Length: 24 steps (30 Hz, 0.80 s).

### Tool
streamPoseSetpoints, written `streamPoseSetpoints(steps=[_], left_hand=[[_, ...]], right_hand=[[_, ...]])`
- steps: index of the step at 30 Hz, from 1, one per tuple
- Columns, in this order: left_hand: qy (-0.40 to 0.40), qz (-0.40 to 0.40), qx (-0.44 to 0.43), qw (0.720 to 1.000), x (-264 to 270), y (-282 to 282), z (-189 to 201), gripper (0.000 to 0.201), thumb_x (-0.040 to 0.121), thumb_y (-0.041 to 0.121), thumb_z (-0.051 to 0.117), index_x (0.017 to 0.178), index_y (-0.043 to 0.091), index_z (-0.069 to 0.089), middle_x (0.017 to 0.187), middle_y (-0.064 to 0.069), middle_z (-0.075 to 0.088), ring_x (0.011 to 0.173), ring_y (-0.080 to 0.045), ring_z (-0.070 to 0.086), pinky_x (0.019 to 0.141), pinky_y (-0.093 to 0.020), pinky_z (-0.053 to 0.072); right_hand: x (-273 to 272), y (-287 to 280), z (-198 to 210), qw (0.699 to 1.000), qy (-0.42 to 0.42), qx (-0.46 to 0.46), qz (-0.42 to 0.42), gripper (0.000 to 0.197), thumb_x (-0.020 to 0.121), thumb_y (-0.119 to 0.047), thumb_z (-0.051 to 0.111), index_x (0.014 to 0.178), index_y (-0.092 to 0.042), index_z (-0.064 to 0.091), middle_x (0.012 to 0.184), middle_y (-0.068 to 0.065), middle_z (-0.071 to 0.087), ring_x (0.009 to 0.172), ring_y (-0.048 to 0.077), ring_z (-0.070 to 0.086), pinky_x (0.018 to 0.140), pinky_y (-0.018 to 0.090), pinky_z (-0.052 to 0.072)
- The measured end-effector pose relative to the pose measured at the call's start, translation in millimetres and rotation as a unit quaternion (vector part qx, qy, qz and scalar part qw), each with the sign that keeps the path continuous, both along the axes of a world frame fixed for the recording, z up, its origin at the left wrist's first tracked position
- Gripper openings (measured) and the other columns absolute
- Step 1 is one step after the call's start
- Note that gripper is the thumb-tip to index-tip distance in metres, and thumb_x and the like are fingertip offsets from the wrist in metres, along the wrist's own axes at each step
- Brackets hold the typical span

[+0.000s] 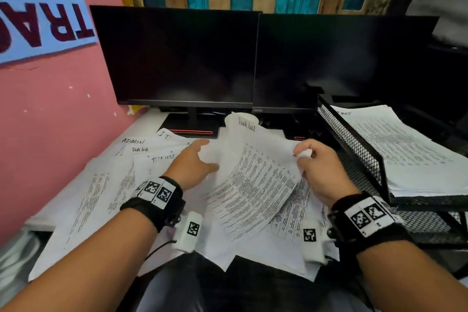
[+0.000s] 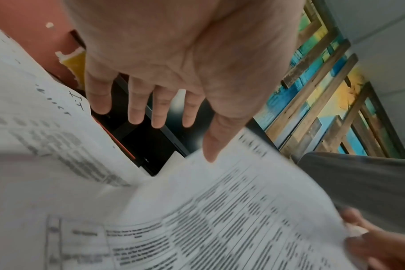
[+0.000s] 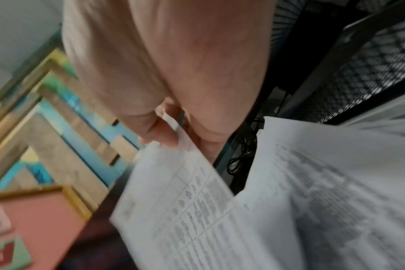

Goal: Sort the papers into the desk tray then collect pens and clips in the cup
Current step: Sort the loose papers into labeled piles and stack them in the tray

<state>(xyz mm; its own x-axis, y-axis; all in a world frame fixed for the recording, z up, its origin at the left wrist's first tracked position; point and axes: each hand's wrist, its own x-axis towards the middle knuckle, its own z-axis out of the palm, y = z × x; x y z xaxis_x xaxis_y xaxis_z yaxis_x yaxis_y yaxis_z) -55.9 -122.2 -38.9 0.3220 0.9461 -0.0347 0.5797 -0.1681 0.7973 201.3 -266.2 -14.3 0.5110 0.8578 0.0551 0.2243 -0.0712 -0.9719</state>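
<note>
A printed sheet (image 1: pixel 253 180) is lifted and curled above the desk between both hands. My right hand (image 1: pixel 302 153) pinches its right edge between thumb and fingers; the right wrist view shows that pinch (image 3: pixel 173 135) on the sheet's corner (image 3: pixel 185 201). My left hand (image 1: pixel 209 154) is at the sheet's left edge with straight fingers (image 2: pixel 157 117), and its thumb touches the sheet (image 2: pixel 220 219). Several loose printed papers (image 1: pixel 101 190) lie spread over the desk beneath. The black mesh desk tray (image 1: pixel 354 139) stands at the right, with a stack of papers (image 1: pixel 405 149) in its top tier.
Two dark monitors (image 1: pixel 182 58) (image 1: pixel 342 63) stand side by side at the back, their stands (image 1: pixel 192 129) just behind the papers. A pink wall (image 1: pixel 50 109) closes the left side. Cables (image 3: pixel 240 160) lie beside the tray's lower mesh (image 3: pixel 370 73).
</note>
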Motion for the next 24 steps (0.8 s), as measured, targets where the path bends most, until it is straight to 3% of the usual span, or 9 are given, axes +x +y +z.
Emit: streamPoseSetpoints(steps=[3,6,9,11,13,16,19,21,24], left_hand=[[-0.046,-0.032,-0.020,0.998,3.9,3.9,10.9,0.088,0.077,0.030,0.088,0.150,0.034,0.039,0.141,0.012,0.055,0.119,-0.020,0.062,0.101,-0.046,0.054],[-0.065,-0.052,-0.028,0.996,12.9,4.9,12.4,0.066,0.078,0.030,0.087,0.136,0.029,0.057,0.128,0.009,0.069,0.117,-0.017,0.065,0.103,-0.044,0.052],[-0.101,-0.002,-0.045,0.994,16.5,2.7,10.6,0.038,0.089,0.028,0.077,0.125,0.016,0.070,0.113,0.000,0.076,0.104,-0.025,0.072,0.089,-0.038,0.058],[-0.131,0.021,-0.047,0.990,13.8,2.0,10.2,0.034,0.092,0.028,0.075,0.123,0.014,0.071,0.109,0.000,0.077,0.101,-0.026,0.073,0.087,-0.039,0.059],[-0.166,0.042,-0.043,0.984,6.7,2.8,10.9,0.031,0.094,0.022,0.072,0.124,0.017,0.071,0.109,0.001,0.076,0.101,-0.021,0.072,0.085,-0.035,0.056],[-0.183,0.072,-0.035,0.980,-11.6,7.6,10.8,0.027,0.095,0.013,0.069,0.122,0.014,0.069,0.098,0.007,0.072,0.090,-0.010,0.067,0.071,-0.026,0.050],[-0.175,0.105,-0.043,0.978,-34.4,13.3,8.3,0.019,0.094,0.011,0.069,0.113,0.011,0.071,0.099,-0.002,0.074,0.092,-0.023,0.070,0.076,-0.034,0.055],[-0.166,0.118,-0.054,0.977,-47.2,15.4,4.6,0.013,0.093,0.011,0.068,0.105,0.009,0.072,0.099,-0.010,0.076,0.096,-0.034,0.071,0.086,-0.045,0.058],[-0.149,0.117,-0.079,0.979,-59.2,15.2,-2.4,0.014,0.093,0.009,0.065,0.104,0.007,0.073,0.100,-0.016,0.076,0.095,-0.039,0.071,0.093,-0.053,0.056]], right_hand=[[-3.3,0.6,20.4,0.985,0.154,0.082,0.016,0.041,0.090,0.020,0.045,0.083,-0.016,0.064,0.101,0.008,0.061,0.070,0.013,0.053,0.049,0.022,0.040],[-6.8,2.2,29.8,0.957,0.246,0.149,0.030,0.041,0.093,0.022,0.043,0.093,-0.014,0.063,0.097,0.007,0.068,0.083,0.018,0.069,0.063,0.022,0.058],[-5.4,8.4,23.8,0.948,0.273,0.161,-0.005,0.032,0.101,0.010,0.050,0.117,-0.014,0.062,0.112,0.012,0.074,0.096,0.022,0.074,0.089,0.039,0.063],[-1.9,13.0,13.1,0.965,0.236,0.108,-0.044,0.032,0.100,0.001,0.060,0.126,-0.019,0.060,0.122,0.013,0.071,0.106,0.023,0.072,0.099,0.044,0.059],[3.6,17.1,-0.6,0.984,0.163,0.019,-0.068,0.041,0.097,-0.006,0.069,0.133,-0.020,0.058,0.124,0.009,0.066,0.103,0.021,0.068,0.097,0.043,0.059],[14.6,24.6,-18.2,0.992,0.019,-0.115,-0.051,0.053,0.092,-0.015,0.078,0.140,-0.019,0.055,0.129,0.007,0.060,0.091,0.018,0.062,0.071,0.031,0.054],[28.2,36.7,-31.1,0.969,-0.109,-0.223,-0.011,0.058,0.089,-0.020,0.080,0.141,-0.015,0.054,0.126,0.007,0.056,0.099,0.024,0.062,0.070,0.031,0.053],[32.6,45.7,-37.1,0.962,-0.098,-0.254,-0.005,0.060,0.087,-0.020,0.080,0.141,-0.014,0.053,0.122,0.010,0.060,0.097,0.029,0.065,0.074,0.039,0.059],[28.3,57.4,-44.1,0.962,-0.054,-0.266,0.004,0.063,0.087,-0.017,0.079,0.142,-0.016,0.049,0.108,0.022,0.068,0.074,0.029,0.059,0.059,0.035,0.048]])
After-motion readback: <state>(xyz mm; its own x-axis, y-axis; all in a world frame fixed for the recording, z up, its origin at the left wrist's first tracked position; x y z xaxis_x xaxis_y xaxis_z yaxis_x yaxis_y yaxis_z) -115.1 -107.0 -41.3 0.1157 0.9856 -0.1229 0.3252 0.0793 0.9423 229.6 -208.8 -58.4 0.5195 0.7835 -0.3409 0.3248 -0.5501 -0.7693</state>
